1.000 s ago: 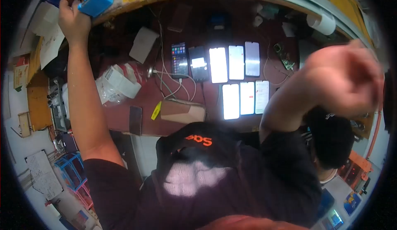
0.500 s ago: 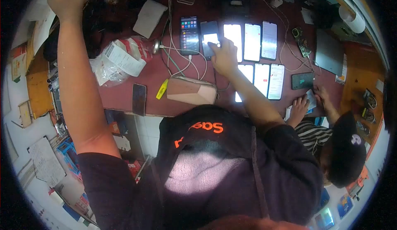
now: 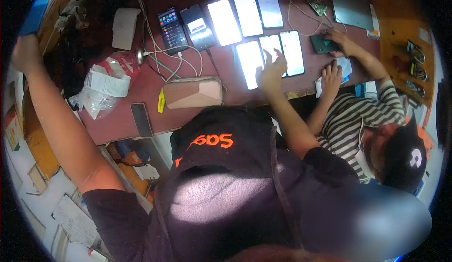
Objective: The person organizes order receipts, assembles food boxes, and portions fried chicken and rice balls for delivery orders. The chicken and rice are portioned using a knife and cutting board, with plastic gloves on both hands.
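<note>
My right hand [image 3: 272, 73] hovers with fingers apart and nothing in them over the front row of lit phones, partly covering the middle phone [image 3: 270, 42]. Beside it glow the front left phone [image 3: 247, 66] and the front right phone [image 3: 292, 52]. Behind stand out a bright phone [image 3: 224, 23] and more lit ones. To their left lie a phone with a white pop-up [image 3: 197, 28] and a phone showing app icons [image 3: 173, 30]. My left hand [image 3: 28, 55] is stretched far left, blurred and seemingly closed, next to a blue surface [image 3: 36, 15]; what it grips is hidden.
A co-worker in a striped shirt [image 3: 343, 120] sits at right, one hand by a dark green phone [image 3: 322, 44]. White cables [image 3: 188, 49], a pink pouch [image 3: 193, 93], a yellow highlighter [image 3: 161, 101], a plastic bag [image 3: 96, 92] and a dark phone [image 3: 140, 119] lie on the table.
My view has shifted, so the table sits higher and turned. My right hand has left the phone with the pop-up for the front lit phones, its fingers now spread. The co-worker's hand reaches the green phone.
</note>
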Tool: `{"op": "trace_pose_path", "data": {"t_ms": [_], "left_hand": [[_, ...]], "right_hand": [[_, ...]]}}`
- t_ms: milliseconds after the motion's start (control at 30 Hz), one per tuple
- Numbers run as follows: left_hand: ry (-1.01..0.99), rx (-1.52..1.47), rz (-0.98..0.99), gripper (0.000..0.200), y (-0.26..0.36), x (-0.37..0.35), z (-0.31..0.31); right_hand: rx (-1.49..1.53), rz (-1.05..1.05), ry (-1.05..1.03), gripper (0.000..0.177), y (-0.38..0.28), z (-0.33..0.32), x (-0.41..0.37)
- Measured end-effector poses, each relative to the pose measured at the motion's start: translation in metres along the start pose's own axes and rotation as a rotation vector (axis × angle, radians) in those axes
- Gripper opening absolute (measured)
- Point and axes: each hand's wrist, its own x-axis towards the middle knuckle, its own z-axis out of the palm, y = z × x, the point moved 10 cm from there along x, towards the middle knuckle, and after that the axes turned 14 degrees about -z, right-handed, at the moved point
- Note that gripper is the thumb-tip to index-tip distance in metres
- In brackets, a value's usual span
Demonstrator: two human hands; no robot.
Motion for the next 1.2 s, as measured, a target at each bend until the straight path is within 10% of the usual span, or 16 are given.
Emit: {"op": "trace_pose_path", "data": {"t_ms": [333,1200], "left_hand": [[0.035,-1.026,-0.086,0.017,0.062,-0.095,-0.155],[-0.022,-0.959,-0.006,0.029,0.051,-0.078,-0.128]], "right_hand": [[-0.104,0.059,0.008,0.048,0.038,-0.023,-0.010],[0.026,0.008,0.094,0.062,0.033,-0.018,0.000]]}}
